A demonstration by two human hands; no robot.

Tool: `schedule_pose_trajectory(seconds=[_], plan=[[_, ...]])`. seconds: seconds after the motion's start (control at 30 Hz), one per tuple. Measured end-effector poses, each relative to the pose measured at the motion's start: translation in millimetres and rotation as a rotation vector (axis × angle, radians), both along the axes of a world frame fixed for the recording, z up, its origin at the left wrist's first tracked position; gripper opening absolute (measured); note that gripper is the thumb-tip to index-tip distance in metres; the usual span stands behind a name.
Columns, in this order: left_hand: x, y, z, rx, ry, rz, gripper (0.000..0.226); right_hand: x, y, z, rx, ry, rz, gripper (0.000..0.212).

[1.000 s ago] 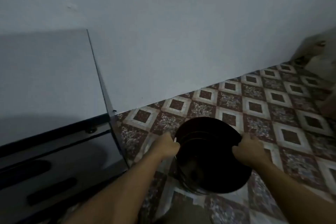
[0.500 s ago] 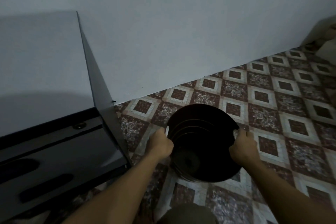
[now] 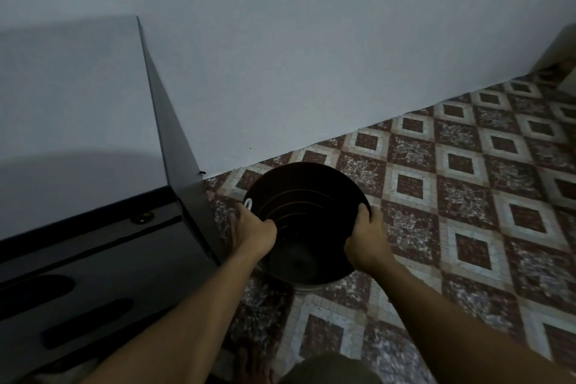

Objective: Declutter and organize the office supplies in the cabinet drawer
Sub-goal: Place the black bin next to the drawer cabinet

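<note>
Cabinet drawer (image 3: 124,274) sits closed at my left, dark and glossy with slot pulls; no supplies show. I judge the dark bucket (image 3: 299,196), seemingly empty, is held just beside it over the tiled floor (image 3: 467,196) to catch clutter. My left hand (image 3: 254,231) and right hand (image 3: 366,243) each curl fingers round opposite rim edges, steadying it.

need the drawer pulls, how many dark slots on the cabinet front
2: upper slot at the left edge, lower slot down-right of it. More may lie out of frame.
</note>
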State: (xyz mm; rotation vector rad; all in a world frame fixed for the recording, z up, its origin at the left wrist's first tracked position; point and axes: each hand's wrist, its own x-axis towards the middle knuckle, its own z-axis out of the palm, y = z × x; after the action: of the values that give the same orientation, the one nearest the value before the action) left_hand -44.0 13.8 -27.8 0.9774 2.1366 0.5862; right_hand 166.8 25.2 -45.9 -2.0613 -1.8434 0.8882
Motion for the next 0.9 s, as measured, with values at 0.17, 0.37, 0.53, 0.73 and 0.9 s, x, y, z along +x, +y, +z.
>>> schedule_pose_trajectory(seconds=[0.17, 0.37, 0.53, 0.73, 0.9], plan=[[-4.8, -0.1, -0.7, -0.018, 0.02, 0.03, 0.085, -6.2, 5.0, -0.1, -0.015, 0.048, 0.084, 0.085], [-9.7, -3.8, -1.7, -0.072, 0.045, 0.008, 0.091, -11.5, 6.3, 3.3, -0.034, 0.001, 0.141, 0.091], [-8.8, -5.1, 5.6, -0.116, 0.06, 0.013, 0.093, -16.5, 4.0, 11.4, -0.033, -0.007, 0.222, 0.084], [-14.4, -7.0, 10.8, -0.113, 0.138, -0.069, 0.087, -28.7, 5.2, 7.8, -0.086, 0.04, 0.259, 0.086], [-21.5, -12.5, 15.8, -0.075, 0.153, -0.167, 0.083, -30.6, 8.3, 14.5, -0.166, -0.036, 0.258, 0.082]])
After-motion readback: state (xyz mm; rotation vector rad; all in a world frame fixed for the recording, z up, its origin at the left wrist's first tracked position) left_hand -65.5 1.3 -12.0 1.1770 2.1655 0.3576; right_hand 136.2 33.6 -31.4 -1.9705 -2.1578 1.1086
